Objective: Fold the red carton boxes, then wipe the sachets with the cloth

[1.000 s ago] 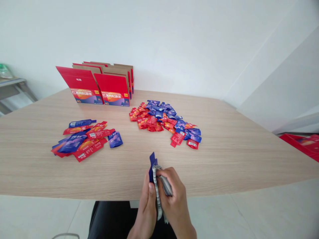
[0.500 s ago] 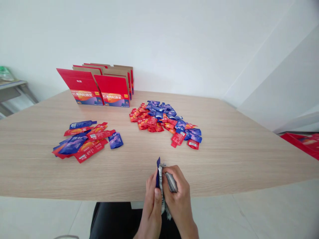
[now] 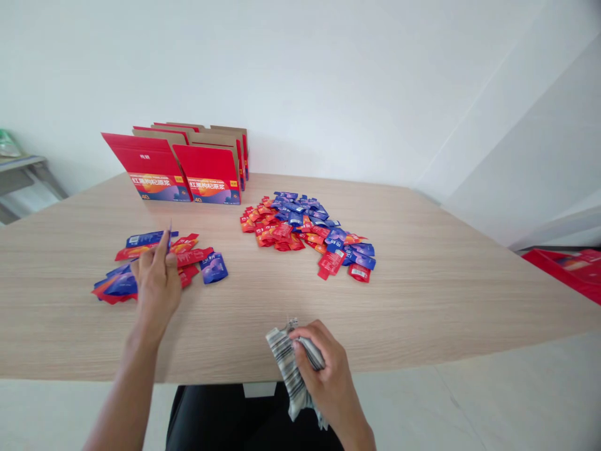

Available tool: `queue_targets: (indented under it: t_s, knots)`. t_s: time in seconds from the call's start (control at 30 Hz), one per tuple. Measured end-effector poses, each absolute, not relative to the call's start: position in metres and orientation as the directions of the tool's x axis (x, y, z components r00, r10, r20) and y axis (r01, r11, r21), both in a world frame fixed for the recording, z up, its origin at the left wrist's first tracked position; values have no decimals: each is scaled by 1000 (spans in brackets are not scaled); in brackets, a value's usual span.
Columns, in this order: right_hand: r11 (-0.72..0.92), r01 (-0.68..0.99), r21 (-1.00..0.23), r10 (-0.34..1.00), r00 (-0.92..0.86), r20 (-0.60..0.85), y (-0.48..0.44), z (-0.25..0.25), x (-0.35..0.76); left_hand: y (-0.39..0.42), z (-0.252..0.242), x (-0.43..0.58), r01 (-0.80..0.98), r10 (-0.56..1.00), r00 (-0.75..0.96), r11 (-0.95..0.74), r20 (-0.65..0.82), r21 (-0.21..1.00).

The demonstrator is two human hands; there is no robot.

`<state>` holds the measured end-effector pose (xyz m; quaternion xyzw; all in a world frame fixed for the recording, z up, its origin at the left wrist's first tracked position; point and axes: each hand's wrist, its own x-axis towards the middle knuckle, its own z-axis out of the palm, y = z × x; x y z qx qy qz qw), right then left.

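Observation:
My left hand [image 3: 158, 279] is over the pile of red and blue pouches [image 3: 123, 282] on the left side of the table. Its fingers are closed on a blue pouch [image 3: 169, 239], seen nearly edge-on and mostly hidden by the hand. Near the front edge, my right hand [image 3: 326, 363] grips a bunched grey-and-white striped cloth [image 3: 287, 360], one end of which hangs down past the table edge. A single blue pouch [image 3: 214, 268] lies at the right side of the left pile.
A larger heap of red and blue pouches [image 3: 293, 219] spreads across the middle of the wooden table [image 3: 422, 275]. Open red cartons [image 3: 206, 169] stand in rows at the back left, near the white wall. A red container [image 3: 563, 272] shows at the far right.
My left hand has moved away from the cloth to the left pile, carrying the blue pouch. My right hand keeps the cloth near the front edge, now hanging more spread out.

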<state>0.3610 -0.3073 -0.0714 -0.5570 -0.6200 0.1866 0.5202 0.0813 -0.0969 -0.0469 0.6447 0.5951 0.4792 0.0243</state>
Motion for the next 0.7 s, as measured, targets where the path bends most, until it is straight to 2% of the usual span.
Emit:
queue_targets:
  t_s: [0.07,0.17,0.23,0.3,0.5,0.57,0.7]
  knots:
    - [292,535,-792,865,205,458,-306,-73,378,-74,-48,56,803,811,-185,-200,554,562]
    - [178,598,-781,835,328,441,-301,-78,411,-56,-52,33,854,880,-232,-19,413,520]
    - [8,635,-772,847,406,343,-292,-80,438,-52,-54,26,895,923,-213,53,322,443]
    - [-243,672,-700,880,455,132,-277,-80,465,-50,-54,24,920,941,-190,72,280,384]
    - [-539,655,-529,805,585,-96,-210,-84,521,-47,-51,26,924,952,-189,90,239,371]
    - [-583,644,-495,788,598,-150,-187,-87,529,-49,-50,29,915,940,-196,73,280,396]
    - [-591,626,-509,792,572,-215,-156,-95,541,-62,-56,43,872,815,-294,15,500,489]
